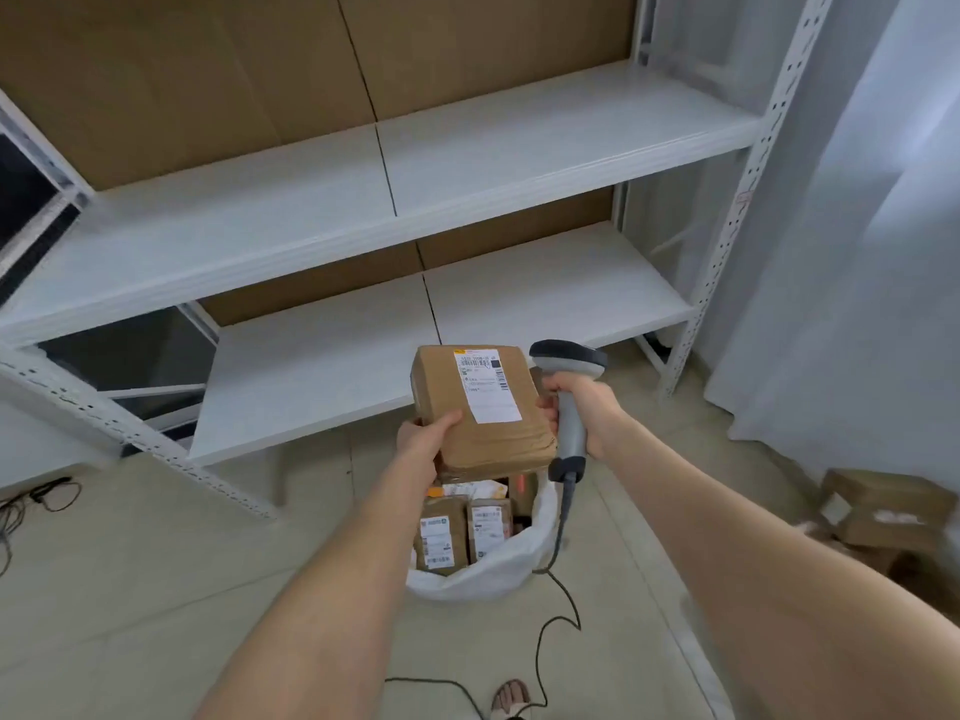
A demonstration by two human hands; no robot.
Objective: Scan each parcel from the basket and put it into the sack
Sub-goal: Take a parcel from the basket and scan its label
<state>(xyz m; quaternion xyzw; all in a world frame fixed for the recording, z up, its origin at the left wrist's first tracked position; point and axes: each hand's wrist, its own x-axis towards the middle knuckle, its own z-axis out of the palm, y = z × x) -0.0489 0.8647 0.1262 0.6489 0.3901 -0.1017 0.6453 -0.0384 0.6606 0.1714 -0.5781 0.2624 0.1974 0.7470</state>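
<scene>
Fingers point(546, 407) of right hand point(584, 407) wrapped tight round grey handle of scanner point(567, 392), head tipped toward parcel. Left hand point(423, 439) clamped on lower left corner of parcel point(480, 407), thumb across top face, other fingers hidden beneath. Parcel held in air, tilted, white label point(485, 384) facing up, barcode near upper right edge. Parcel just beside scanner, right edge touching or nearly touching right hand; cannot tell which. Directly below, white sack point(498, 563) standing open on tiled floor point(156, 589), several brown labelled parcels point(460, 532) packed inside. Black cable point(558, 615) trailing from scanner base down past sack rim and across floor. White metal shelves point(363, 200) behind, brown board at back. More cardboard boxes point(883, 511) on floor at right, well apart from sack. Sandalled foot point(511, 698) at bottom edge. Basket not seen.
</scene>
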